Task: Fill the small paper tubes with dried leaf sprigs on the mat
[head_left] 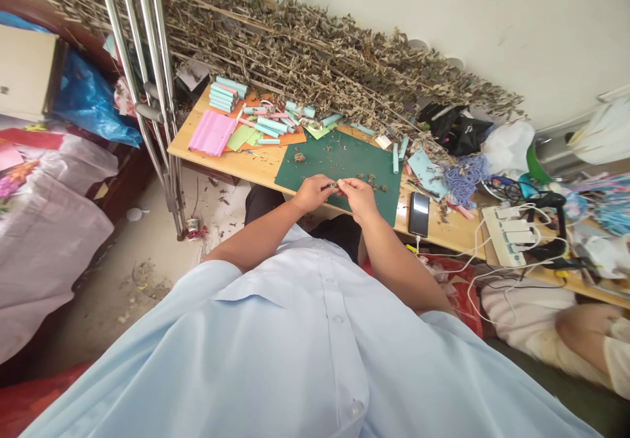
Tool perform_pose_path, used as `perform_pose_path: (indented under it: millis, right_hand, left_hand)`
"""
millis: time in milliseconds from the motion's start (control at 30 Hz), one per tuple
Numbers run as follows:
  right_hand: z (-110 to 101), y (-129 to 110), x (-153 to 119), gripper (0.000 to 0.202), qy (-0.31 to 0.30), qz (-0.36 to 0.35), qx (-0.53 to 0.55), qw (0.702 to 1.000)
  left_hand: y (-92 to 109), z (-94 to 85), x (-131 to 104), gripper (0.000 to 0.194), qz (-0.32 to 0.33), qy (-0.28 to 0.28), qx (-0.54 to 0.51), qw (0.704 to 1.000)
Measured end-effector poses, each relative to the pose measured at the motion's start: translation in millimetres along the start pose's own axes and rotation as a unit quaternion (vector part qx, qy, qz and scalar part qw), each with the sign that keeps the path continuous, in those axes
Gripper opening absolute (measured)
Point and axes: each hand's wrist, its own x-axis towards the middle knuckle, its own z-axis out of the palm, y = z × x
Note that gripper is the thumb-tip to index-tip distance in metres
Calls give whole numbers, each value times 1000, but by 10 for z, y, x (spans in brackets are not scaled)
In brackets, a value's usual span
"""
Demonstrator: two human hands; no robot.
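My left hand (314,193) and my right hand (357,197) meet over the near edge of a dark green cutting mat (339,146). Both are closed, with thumbs and fingertips pinched together around a small greyish-brown bit (333,185). It looks like dried plant matter, but the fingers cover most of it. A brown clump of crumbled dried leaf (300,157) lies on the mat beyond my left hand. More dried leaf crumbs (373,180) are scattered on the mat beside my right hand.
Dried leafy stalks (315,50) are heaped along the wall behind the wooden table (266,170). Rolled blue paper tubes (273,125) and a pink paper stack (212,132) sit left. A phone (419,214) and power strip (509,236) lie right. Metal crutches (147,83) stand left; another person's leg (583,333) shows right.
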Motion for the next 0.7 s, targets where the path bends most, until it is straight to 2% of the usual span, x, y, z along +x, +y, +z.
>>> perform_pose_path:
  millis: [200, 467, 567, 700]
  right_hand:
    - [-1, 81, -175, 46, 23, -50, -45, 997]
    - [11, 101, -226, 40, 11, -128, -124, 984]
    - [-21, 43, -285, 38, 7, -211, -233, 949]
    - [-45, -64, -393, 43, -27, -293, -416, 860]
  left_hand:
    - [-2, 21, 5, 13, -35, 10, 3, 999]
    - [6, 24, -4, 13, -30, 25, 15, 999]
    - [0, 26, -6, 12, -22, 22, 19, 999]
    - [-19, 23, -7, 14, -10, 27, 27, 999]
